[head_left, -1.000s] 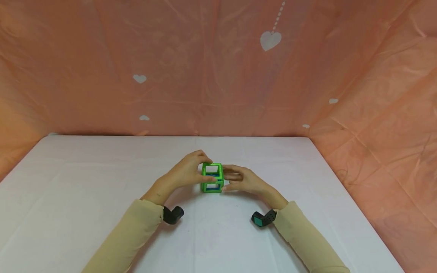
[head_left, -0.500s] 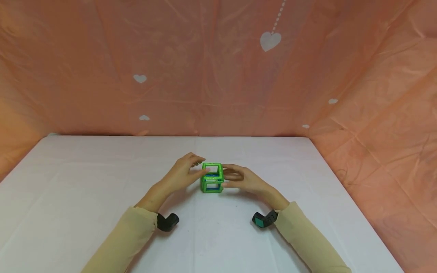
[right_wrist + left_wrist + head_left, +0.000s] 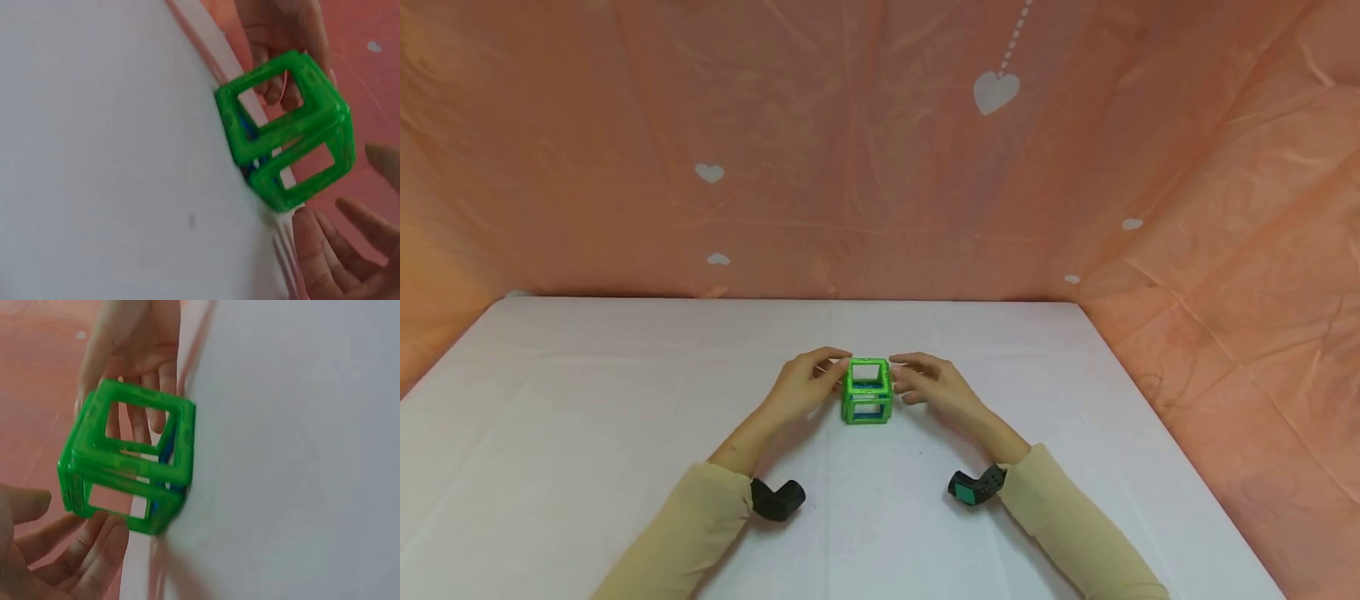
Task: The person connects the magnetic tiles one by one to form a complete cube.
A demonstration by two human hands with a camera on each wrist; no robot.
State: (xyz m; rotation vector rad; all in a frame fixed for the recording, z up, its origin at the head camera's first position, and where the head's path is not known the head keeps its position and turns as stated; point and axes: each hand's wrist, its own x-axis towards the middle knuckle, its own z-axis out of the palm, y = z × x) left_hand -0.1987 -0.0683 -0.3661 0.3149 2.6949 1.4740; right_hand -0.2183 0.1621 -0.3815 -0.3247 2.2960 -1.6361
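A small cube (image 3: pixel 867 392) of green open-frame magnetic tiles stands on the white surface. Low down inside it, a blue part (image 3: pixel 165 450) shows in the left wrist view. My left hand (image 3: pixel 799 387) is at the cube's left side, fingers extended and gently bent; its fingertips (image 3: pixel 114 526) overlap the frame, and contact is hard to tell. On the opposite side is my right hand (image 3: pixel 946 388), its fingers loosely spread. In the right wrist view, that hand's fingertips (image 3: pixel 305 220) lie close to the cube, apparently a little apart from it.
A white cloth (image 3: pixel 880 517) covers the table. Behind it hangs an orange curtain (image 3: pixel 850 167) with white hearts, which continues along the right side. Black wrist-worn devices (image 3: pixel 777 501) sit at both sleeve cuffs.
My left hand has released the top of the cube and lowered to its left side. The right thumb has risen from the cube's lower front. The cube stays in place.
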